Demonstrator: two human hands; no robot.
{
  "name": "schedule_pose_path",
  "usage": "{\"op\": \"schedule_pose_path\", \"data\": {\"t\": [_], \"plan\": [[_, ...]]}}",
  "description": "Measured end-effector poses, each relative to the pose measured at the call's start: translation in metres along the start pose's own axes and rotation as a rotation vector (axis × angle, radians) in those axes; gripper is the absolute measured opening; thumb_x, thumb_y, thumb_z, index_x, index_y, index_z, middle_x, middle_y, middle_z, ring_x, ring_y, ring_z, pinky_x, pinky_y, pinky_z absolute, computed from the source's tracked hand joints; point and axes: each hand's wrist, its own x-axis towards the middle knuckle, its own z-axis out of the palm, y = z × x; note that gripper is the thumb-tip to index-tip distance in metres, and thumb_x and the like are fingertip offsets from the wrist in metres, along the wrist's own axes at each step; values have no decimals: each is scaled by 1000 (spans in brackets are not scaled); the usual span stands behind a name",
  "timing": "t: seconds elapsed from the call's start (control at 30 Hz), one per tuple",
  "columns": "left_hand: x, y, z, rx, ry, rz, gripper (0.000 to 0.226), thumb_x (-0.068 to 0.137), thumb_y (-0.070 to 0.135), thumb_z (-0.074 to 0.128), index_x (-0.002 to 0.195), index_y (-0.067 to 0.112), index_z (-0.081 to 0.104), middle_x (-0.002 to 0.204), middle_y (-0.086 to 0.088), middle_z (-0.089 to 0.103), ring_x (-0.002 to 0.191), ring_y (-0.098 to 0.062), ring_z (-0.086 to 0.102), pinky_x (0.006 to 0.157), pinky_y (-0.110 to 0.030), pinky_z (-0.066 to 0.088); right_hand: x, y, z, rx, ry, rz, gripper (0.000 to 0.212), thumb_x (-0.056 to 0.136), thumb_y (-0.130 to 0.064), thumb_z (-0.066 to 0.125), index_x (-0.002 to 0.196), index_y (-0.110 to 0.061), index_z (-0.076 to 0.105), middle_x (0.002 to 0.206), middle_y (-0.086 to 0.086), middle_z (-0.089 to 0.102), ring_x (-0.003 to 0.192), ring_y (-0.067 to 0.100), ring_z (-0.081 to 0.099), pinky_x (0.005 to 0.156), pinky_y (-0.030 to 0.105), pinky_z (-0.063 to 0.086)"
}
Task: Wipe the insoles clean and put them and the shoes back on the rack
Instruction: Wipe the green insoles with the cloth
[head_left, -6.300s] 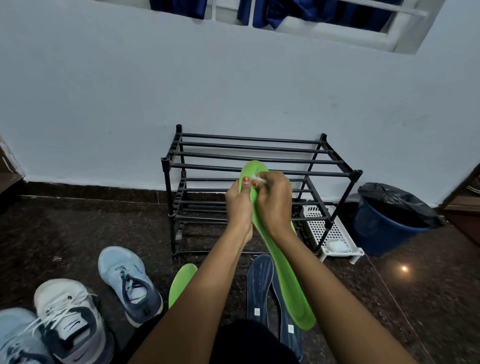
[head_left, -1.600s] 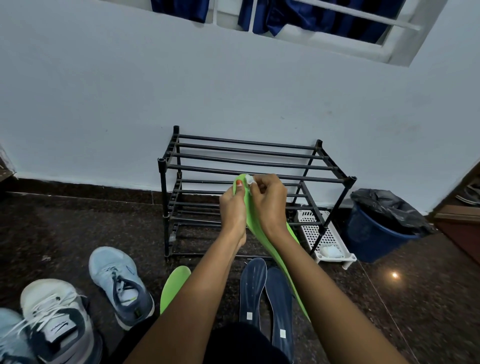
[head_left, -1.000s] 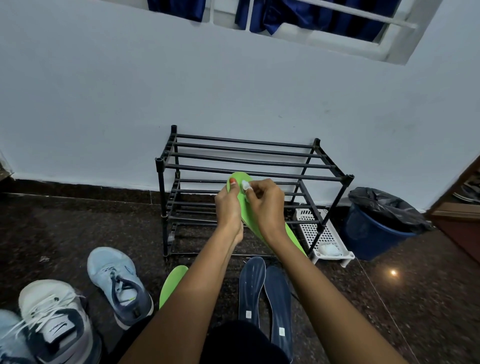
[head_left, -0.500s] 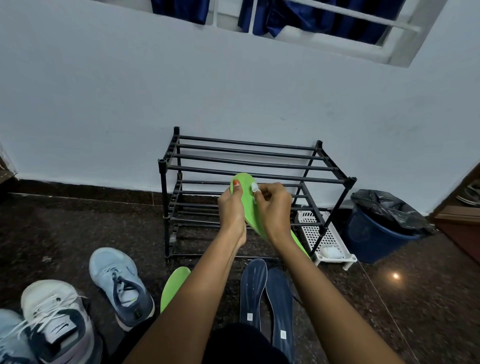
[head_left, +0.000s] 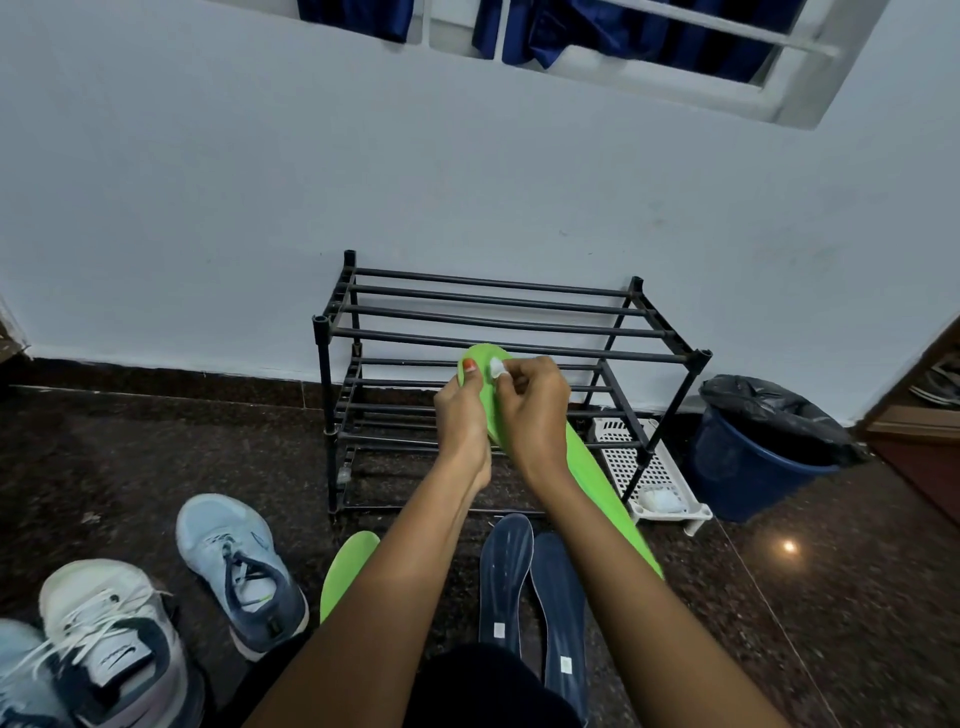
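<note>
head | worn high | faces forward-down | close over hand (head_left: 535, 410)

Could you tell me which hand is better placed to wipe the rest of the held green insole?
The right hand: it pinches the white wipe against the insole near its toe, while the left hand grips that end, steadying it.

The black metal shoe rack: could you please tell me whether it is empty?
Empty where visible: black metal shoe rack shows bare bars; light blue sneaker lies on the floor.
</note>
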Motion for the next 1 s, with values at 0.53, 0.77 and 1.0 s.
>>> {"op": "schedule_pose_path", "data": {"t": [0.53,0.77,1.0], "plan": [[1,1,-1,28,38,-3,28,100,21,41,82,11,59,77,-7,60,73,-18,59,68,-29,48,-4,-8,0,13,-42,-55,10,85,-3,58,89,1,67,83,6,55,75,14,51,68,20,42],[-1,-3,0,42,36,16,24,99,20,42,89,10,62,77,-6,62,75,-19,59,68,-30,46,10,-13,3,-20,-53,-94,12,87,-2,55,93,1,65,91,13,55,80,16,51,71,25,41],[3,5,-2,46,35,32,31,100,24,39,81,9,58,76,-7,59,74,-18,58,68,-29,46,-8,-9,-5,-51,-140,-138,15,84,4,55,90,0,68,80,5,49,66,4,42,61,6,34]]}}
